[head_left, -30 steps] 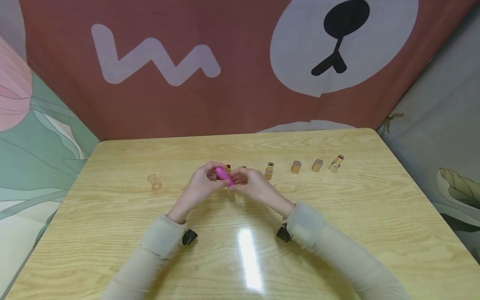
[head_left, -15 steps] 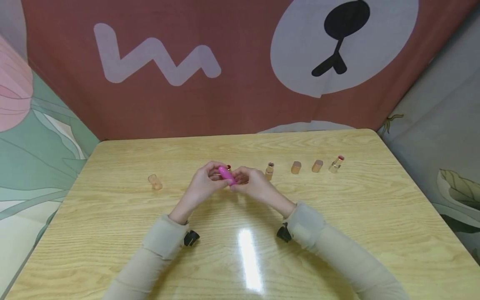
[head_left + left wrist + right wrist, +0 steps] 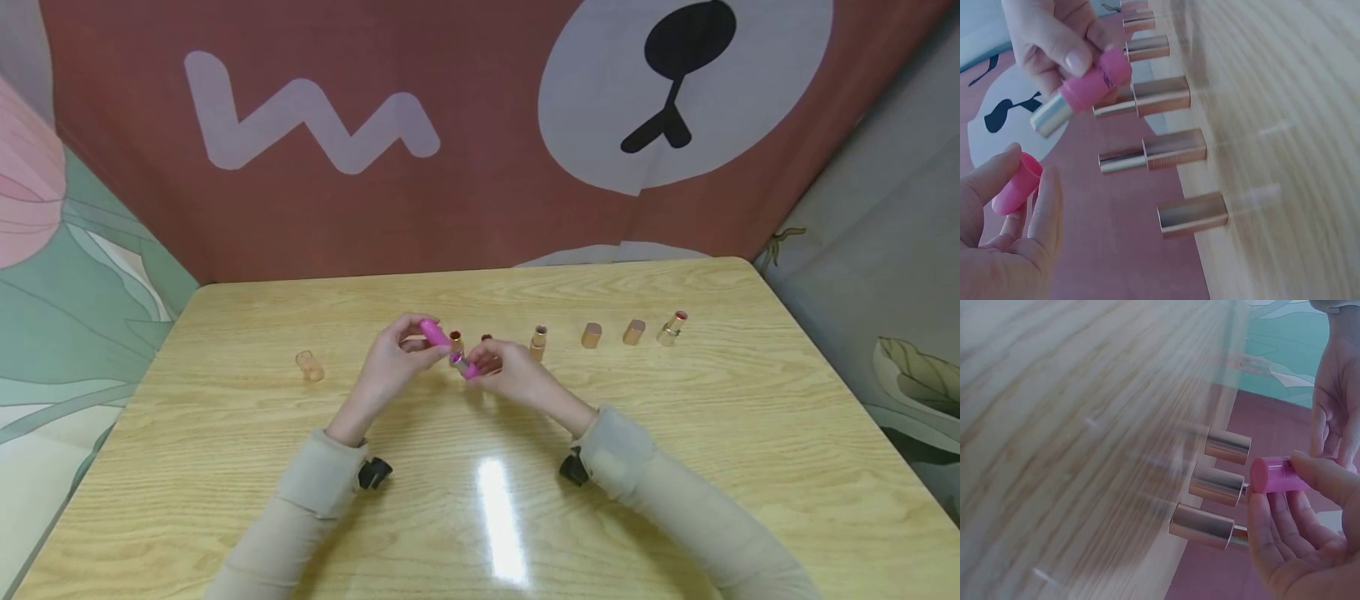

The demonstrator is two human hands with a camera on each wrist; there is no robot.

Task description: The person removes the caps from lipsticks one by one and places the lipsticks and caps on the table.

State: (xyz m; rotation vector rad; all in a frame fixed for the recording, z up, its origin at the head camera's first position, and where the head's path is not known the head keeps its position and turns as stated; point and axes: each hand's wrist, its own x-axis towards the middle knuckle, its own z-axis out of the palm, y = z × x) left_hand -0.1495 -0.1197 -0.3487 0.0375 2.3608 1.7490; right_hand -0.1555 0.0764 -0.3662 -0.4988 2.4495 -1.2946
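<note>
My left hand holds a pink lipstick cap between thumb and fingers, its open end showing in the left wrist view. My right hand grips the pink base of a lipstick whose silver inner tube is bare. In the head view the cap lies just up and left of the lipstick tube, apart from it. Both hands are raised above the table. Behind them stands an uncapped gold lipstick. Another dark tip shows over the right hand, its body mostly hidden.
Farther right stand an uncapped gold lipstick, two rose-gold pieces and a gold lipstick with a red tip. A see-through peach piece lies at left on the wooden table. A printed cloth hangs behind.
The pink cap has come off the lipstick. My left hand has moved up and left with the cap; the right hand keeps the base, and the silver tube now shows.
</note>
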